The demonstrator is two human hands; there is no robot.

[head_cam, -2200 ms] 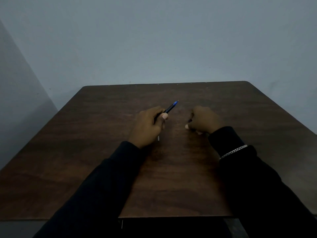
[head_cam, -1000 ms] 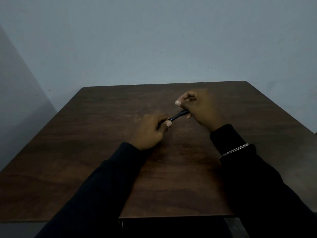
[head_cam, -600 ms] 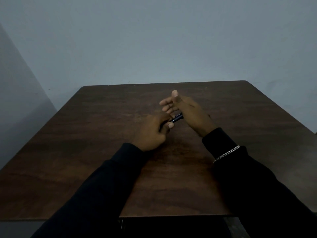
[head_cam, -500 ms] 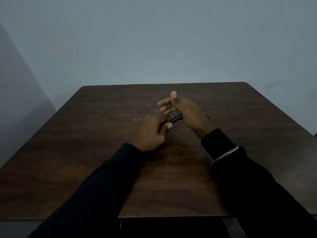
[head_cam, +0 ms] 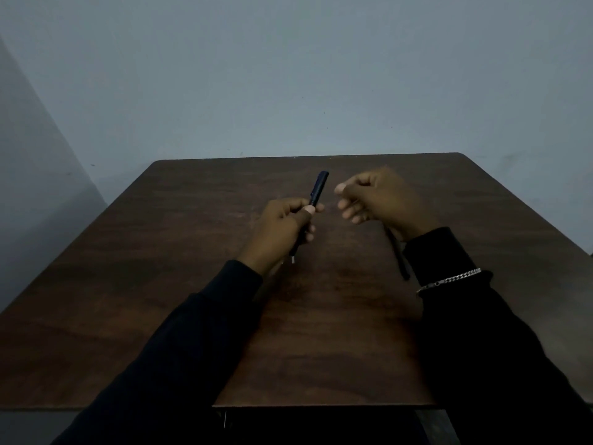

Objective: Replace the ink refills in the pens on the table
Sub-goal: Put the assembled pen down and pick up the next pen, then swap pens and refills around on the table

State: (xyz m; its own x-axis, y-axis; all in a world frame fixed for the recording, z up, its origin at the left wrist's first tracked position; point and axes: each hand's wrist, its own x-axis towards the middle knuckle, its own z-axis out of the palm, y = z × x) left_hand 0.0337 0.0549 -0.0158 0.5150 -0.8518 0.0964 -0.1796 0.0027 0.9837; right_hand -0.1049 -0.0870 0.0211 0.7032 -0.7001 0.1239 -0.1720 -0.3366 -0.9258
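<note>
My left hand (head_cam: 282, 226) grips a dark pen (head_cam: 318, 189) around its lower half. The pen's upper end points up and away from me, and a small pale tip shows below my fist. My right hand (head_cam: 375, 199) hovers to the right of the pen, fingers curled, a short gap away from it. A thin dark ink refill (head_cam: 398, 255) sticks out from under that hand and runs down beside my wrist. How the fingers hold the refill is hidden by the hand.
The dark wooden table (head_cam: 160, 284) fills the lower view and stands against a pale grey wall (head_cam: 288, 75). A silver chain bracelet (head_cam: 449, 279) lies over my right sleeve. The light is dim.
My hands, joined at the pen a second ago, have separated. The right hand has pulled away to the right and curled, with a thin refill now showing below it. The left hand has tilted the pen upright.
</note>
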